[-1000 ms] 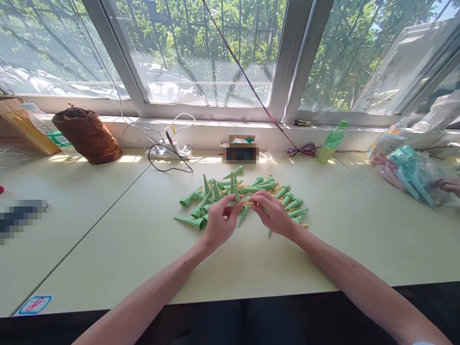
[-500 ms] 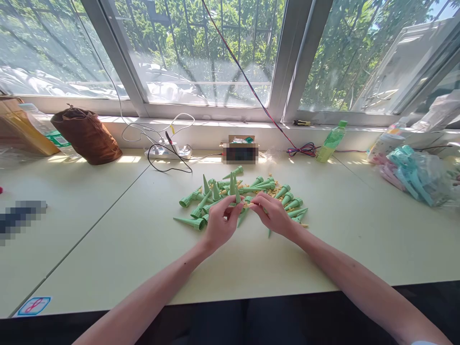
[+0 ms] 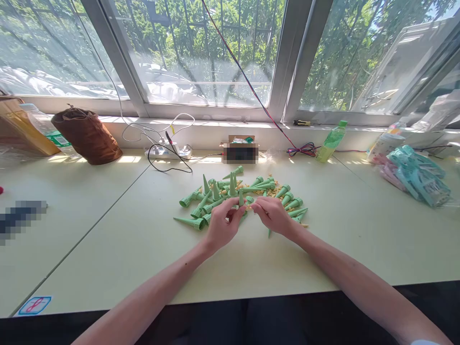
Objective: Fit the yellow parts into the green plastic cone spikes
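Note:
My left hand (image 3: 224, 220) is closed on a green plastic spike (image 3: 241, 198), its point upward between thumb and fingers. Close beside it, my right hand (image 3: 272, 213) pinches a small yellow plastic piece (image 3: 248, 208) against the spike's side. Whether the piece sits in the spike is too small to tell. Around and behind both hands lies a pile of similar green spikes (image 3: 197, 223) with ribbed caps, a few of them standing point up. Small yellow pieces (image 3: 283, 190) are scattered among them.
Behind the pile stands a small open box (image 3: 240, 152), partly blurred. A power strip (image 3: 167, 150) with cables lies left of it. A green bottle (image 3: 331, 142) and plastic-wrapped packs (image 3: 419, 175) are on the right, a brown drawstring bag (image 3: 86, 135) on the left.
The spike in my left hand has shifted slightly right and down and stands more upright. My right hand stays close, its fingers drawn in more around the yellow piece.

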`<control>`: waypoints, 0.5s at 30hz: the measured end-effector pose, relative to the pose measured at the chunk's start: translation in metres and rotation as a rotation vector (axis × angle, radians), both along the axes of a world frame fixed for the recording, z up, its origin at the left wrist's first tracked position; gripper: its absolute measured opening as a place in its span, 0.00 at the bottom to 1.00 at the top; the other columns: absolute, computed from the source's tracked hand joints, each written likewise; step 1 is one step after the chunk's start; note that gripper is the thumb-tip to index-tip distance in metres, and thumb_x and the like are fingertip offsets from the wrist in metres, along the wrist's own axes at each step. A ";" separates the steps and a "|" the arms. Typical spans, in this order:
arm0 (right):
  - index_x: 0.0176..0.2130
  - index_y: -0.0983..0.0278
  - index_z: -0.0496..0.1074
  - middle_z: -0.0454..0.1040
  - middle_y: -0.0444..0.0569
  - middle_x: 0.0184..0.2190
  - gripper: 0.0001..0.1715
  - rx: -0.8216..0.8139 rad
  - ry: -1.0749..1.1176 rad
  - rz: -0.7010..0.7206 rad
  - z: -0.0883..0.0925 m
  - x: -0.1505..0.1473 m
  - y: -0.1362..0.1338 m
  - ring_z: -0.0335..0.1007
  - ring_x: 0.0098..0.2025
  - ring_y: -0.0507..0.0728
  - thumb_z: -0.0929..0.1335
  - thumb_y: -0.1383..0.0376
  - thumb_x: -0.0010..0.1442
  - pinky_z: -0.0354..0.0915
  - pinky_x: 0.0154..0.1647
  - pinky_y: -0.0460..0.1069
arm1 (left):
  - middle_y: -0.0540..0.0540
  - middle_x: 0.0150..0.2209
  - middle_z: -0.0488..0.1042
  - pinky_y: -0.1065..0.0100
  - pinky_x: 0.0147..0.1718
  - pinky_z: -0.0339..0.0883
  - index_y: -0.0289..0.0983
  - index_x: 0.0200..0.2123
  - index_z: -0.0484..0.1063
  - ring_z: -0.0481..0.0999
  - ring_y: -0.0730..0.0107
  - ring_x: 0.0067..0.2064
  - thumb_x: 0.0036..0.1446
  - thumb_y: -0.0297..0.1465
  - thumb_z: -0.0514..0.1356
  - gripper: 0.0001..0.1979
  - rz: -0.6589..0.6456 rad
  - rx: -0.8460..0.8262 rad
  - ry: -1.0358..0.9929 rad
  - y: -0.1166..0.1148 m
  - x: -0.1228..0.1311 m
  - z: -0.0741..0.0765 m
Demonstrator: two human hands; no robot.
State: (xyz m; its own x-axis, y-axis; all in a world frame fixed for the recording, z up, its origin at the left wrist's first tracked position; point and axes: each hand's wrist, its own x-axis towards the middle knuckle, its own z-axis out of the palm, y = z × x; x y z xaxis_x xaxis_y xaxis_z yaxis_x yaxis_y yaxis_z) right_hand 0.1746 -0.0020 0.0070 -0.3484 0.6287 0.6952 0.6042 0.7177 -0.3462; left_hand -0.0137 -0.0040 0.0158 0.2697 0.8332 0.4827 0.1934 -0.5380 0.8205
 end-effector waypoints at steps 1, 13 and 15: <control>0.24 0.62 0.61 0.61 0.42 0.19 0.26 -0.004 0.004 -0.006 0.000 0.000 0.000 0.57 0.21 0.51 0.56 0.59 0.72 0.54 0.24 0.47 | 0.48 0.29 0.73 0.75 0.20 0.60 0.35 0.39 0.73 0.66 0.79 0.21 0.61 0.39 0.58 0.13 -0.002 -0.003 0.000 0.000 0.000 0.000; 0.34 0.61 0.67 0.68 0.44 0.25 0.14 -0.024 0.007 0.048 0.002 -0.001 -0.002 0.61 0.24 0.51 0.60 0.59 0.71 0.57 0.26 0.46 | 0.47 0.31 0.75 0.75 0.21 0.62 0.34 0.38 0.72 0.71 0.76 0.23 0.62 0.37 0.58 0.11 0.005 -0.020 -0.021 0.001 0.000 0.003; 0.28 0.61 0.64 0.65 0.42 0.21 0.20 -0.022 -0.008 0.039 0.001 0.000 -0.001 0.58 0.23 0.50 0.59 0.59 0.71 0.54 0.24 0.46 | 0.46 0.31 0.75 0.74 0.22 0.64 0.34 0.38 0.72 0.73 0.75 0.24 0.62 0.37 0.58 0.11 0.006 -0.002 0.004 0.000 0.000 0.001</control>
